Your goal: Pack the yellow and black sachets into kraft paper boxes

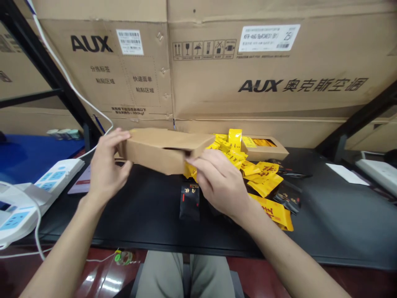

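— Brown cardboard right across the back?
— Yes, a huge carton (201, 99), printed AUX twice.
— And in front of that?
— Black table (335, 223), with a white power strip (58, 178) at the left.
— Where to look for the box (158, 138)?
— Over the middle of the table, between both hands. Long, brown, with a dark gap along the front edge. Touching the table or clear of it: impossible to tell.
— Any other box?
— Yes, a second box (266, 152), farther back to the right, near the carton, with yellow showing in the top.
— Left hand (110, 161)?
— At the box's left end: fingers on top, thumb well apart below, with the end of the box between.
— Right hand (221, 178)?
— At the right front corner, thumb and fingers nearly together, pinching the edge by the gap. Fingertips blurred.
— And the small stuff?
— Yellow packets (265, 183), heaped beyond and beside the right hand. Then a black packet (190, 205), lying nearer than the box.
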Demonstrator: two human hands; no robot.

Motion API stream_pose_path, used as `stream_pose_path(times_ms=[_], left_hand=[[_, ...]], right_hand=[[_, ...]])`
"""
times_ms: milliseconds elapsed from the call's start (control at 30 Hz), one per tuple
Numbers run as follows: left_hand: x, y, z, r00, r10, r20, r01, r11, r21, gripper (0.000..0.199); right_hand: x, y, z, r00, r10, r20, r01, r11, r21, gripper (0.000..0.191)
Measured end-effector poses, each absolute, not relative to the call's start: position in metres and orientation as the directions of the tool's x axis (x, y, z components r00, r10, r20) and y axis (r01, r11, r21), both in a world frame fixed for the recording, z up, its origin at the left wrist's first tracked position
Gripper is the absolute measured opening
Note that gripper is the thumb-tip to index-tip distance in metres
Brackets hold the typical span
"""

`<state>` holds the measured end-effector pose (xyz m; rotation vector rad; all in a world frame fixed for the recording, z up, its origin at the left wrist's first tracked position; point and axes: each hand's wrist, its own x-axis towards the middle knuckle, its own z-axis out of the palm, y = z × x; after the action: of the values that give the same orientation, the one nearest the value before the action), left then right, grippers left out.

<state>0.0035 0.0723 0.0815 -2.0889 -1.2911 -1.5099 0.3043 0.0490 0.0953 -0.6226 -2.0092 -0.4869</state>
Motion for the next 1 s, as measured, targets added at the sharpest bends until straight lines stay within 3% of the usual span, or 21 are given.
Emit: stream_pose_path(times_ms=[67, 167, 233, 367, 500, 633, 733, 1000], left_hand=[[0.014, 0.068, 0.11, 0.237, 0.373, 0.897, 0.846, -0.534, -0.001, 0.069], [0.029, 0.08, 0.146, 0.364, 0.259, 0.895, 0.821, -0.542, -0.177, 0.051], [0.039, 0.098, 0.161, 0.43, 0.333, 0.839, 0.808, -0.556, -0.194, 0.034], [0.06, 0.128, 0.175, 0.504, 0.509, 0.698, 0.796, -0.587, -0.147, 0.037], [0.07, 0.136, 0.181, 0.409, 0.566, 0.716, 0.826, -0.563, -0.027, 0.04], [0.063, 0.139, 0.184, 0.479, 0.594, 0.646, 0.817, -0.572, -0.08, 0.041], [0.051, 0.14, 0.183, 0.442, 0.574, 0.689, 0.844, -0.525, -0.104, 0.04], [0.03, 0.138, 0.173, 0.425, 0.571, 0.703, 0.883, -0.431, -0.184, 0.042]], right_hand=[[0.303, 0.053, 0.102, -0.402, 0.377, 0.834, 0.694, 0.72, 0.009, 0.031], [0.318, 0.074, 0.102, -0.294, 0.542, 0.787, 0.78, 0.612, -0.13, 0.032], [0.333, 0.091, 0.094, -0.213, 0.605, 0.767, 0.8, 0.558, -0.218, 0.032], [0.354, 0.111, 0.068, -0.184, 0.697, 0.694, 0.805, 0.512, -0.301, 0.038], [0.362, 0.107, 0.049, -0.25, 0.765, 0.594, 0.847, 0.47, -0.249, 0.04], [0.363, 0.098, 0.048, -0.323, 0.805, 0.497, 0.876, 0.453, -0.166, 0.044], [0.364, 0.095, 0.049, -0.4, 0.813, 0.422, 0.865, 0.487, -0.118, 0.048], [0.362, 0.097, 0.045, -0.482, 0.803, 0.351, 0.83, 0.547, -0.112, 0.058]])
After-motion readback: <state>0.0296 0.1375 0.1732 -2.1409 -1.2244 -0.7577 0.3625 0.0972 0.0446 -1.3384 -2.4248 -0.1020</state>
